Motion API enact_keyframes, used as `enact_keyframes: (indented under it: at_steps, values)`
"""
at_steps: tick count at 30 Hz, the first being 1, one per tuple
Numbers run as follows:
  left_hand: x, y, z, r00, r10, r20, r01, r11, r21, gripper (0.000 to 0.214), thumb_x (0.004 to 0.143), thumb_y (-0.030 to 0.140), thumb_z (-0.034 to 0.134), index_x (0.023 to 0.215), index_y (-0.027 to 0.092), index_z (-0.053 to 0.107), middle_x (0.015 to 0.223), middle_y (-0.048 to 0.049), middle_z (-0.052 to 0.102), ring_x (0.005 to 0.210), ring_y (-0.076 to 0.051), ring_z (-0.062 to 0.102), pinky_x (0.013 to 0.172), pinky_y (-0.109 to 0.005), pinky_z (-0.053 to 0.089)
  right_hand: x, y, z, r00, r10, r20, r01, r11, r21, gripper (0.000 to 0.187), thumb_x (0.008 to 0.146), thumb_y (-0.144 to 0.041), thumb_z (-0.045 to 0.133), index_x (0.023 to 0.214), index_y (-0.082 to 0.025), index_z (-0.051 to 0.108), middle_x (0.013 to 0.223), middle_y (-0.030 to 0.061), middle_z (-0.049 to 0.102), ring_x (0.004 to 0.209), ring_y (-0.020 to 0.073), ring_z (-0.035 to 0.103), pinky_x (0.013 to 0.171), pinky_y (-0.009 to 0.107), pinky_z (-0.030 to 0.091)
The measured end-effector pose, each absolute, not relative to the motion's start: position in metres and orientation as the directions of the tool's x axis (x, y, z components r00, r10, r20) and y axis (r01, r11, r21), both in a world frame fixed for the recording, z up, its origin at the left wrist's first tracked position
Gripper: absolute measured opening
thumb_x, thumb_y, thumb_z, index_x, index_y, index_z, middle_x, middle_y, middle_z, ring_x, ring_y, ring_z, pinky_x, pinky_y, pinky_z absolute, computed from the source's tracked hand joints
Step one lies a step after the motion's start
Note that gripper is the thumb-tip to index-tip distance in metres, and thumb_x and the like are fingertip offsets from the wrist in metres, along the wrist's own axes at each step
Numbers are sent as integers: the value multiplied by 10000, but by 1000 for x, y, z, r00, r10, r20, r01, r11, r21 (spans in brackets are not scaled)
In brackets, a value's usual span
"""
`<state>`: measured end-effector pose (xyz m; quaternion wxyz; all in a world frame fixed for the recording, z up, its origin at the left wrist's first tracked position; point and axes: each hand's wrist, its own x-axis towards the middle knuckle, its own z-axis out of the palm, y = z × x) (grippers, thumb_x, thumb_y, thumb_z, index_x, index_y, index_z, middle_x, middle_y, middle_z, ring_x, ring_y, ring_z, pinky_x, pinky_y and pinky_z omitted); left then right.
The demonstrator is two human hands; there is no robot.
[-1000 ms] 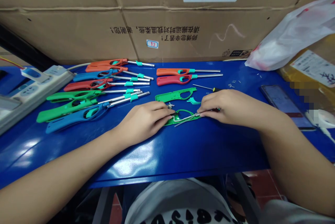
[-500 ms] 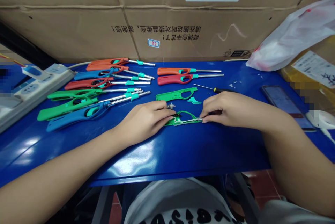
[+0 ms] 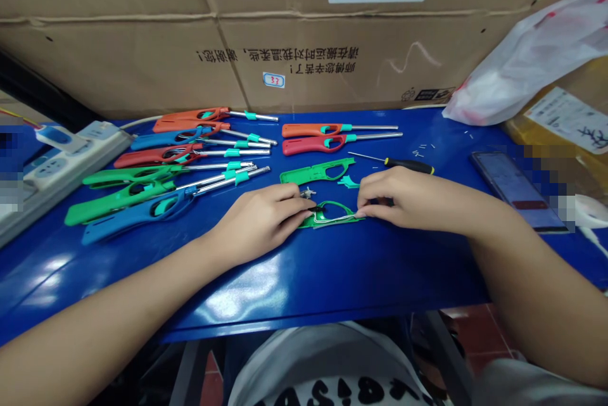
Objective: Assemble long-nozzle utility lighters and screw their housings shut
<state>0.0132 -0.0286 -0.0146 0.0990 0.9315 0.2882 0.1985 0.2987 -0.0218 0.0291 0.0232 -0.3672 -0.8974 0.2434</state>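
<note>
A green lighter half-shell (image 3: 310, 222) lies inner side up on the blue table, with a small black part and a thin white wire (image 3: 327, 221) in it. My left hand (image 3: 268, 213) is closed over its left end, fingertips at the black part, covering much of the handle. Just above these fingers a small metal valve piece (image 3: 308, 193) sticks out. My right hand (image 3: 387, 197) pinches the wire's end at the shell's right tip. Behind lie the other green half-shell (image 3: 304, 175) and a teal trigger (image 3: 348, 182), partly beside my right fingers.
Several lighters (image 3: 142, 209) lie at the left, near a power strip (image 3: 61, 159). Orange and red lighters (image 3: 304, 145) lie behind. A screwdriver (image 3: 411, 165), small screws (image 3: 418, 153) and a phone (image 3: 517, 190) are at the right. A cardboard box (image 3: 156, 57) stands at the back.
My right hand has shifted slightly left along the shell, and more of the screwdriver handle shows. The left hand keeps its hold. The whole view has moved a little.
</note>
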Motion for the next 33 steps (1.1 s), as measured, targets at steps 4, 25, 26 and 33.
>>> enact_keyframes:
  at_steps: [4, 25, 26, 33]
  values:
    - [14, -29, -15, 757, 570, 320, 495, -820, 287, 246, 1024, 223, 541, 1163, 175, 738, 947, -46, 701, 884, -175, 712, 759, -265, 572, 293, -21, 26, -588, 744, -315, 747, 352, -564, 197, 930, -307, 628, 791, -192, 708, 660, 6, 687, 556, 151, 651, 581, 267, 471]
    - [13, -28, -13, 758, 567, 323, 495, -822, 282, 243, 1028, 237, 533, 1148, 181, 737, 958, -54, 722, 883, -174, 718, 761, -262, 572, 303, -18, 28, -625, 717, -310, 747, 434, -503, 193, 905, -372, 669, 847, -196, 723, 686, -17, 657, 593, 118, 544, 563, 247, 374]
    - [13, -28, -13, 758, 568, 321, 494, -821, 286, 241, 1027, 235, 537, 1148, 180, 737, 958, -54, 722, 882, -176, 718, 762, -262, 572, 302, -18, 28, -611, 726, -315, 758, 421, -498, 183, 897, -364, 680, 837, -196, 720, 673, -21, 648, 584, 117, 538, 555, 246, 368]
    - [13, -27, -15, 749, 588, 304, 484, -800, 353, 240, 1016, 216, 553, 1162, 171, 739, 955, -61, 711, 876, -179, 718, 764, -265, 567, 299, -19, 28, -668, 709, -228, 716, 527, -459, 133, 901, -231, 665, 793, -173, 717, 770, 20, 710, 675, 133, 604, 658, 258, 423]
